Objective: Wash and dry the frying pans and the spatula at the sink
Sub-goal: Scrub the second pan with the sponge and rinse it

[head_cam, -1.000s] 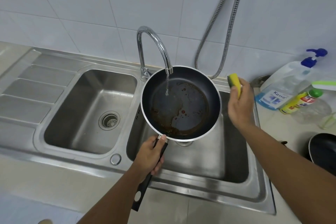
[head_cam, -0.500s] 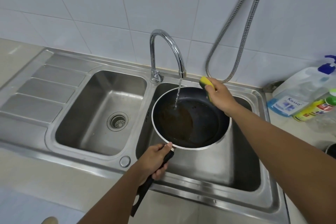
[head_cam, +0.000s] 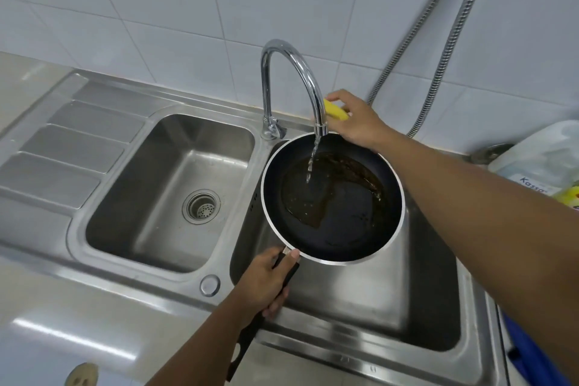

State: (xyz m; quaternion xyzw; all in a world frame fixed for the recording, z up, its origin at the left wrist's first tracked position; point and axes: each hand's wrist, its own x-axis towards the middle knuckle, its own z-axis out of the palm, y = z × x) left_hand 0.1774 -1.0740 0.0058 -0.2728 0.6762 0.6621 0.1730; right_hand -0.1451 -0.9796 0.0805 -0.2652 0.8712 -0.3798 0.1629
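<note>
At the sink (head_cam: 175,279), my left hand (head_cam: 266,282) wraps around the black handle of a frying pan (head_cam: 344,216), holding it over the right-hand basin under the running tap (head_cam: 294,72). Brown, greasy water pools inside. My right hand (head_cam: 357,122) pinches a yellow sponge (head_cam: 335,110) just behind the spout.

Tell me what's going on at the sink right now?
A person is rinsing a dirty pan. The left hand grips its handle and holds it over the right basin, under the tap. Water is falling into the pan, where brown residue has pooled. The right hand holds a yellow sponge beside the spout, above the pan's far rim. The sponge is not yet touching the pan.
</note>
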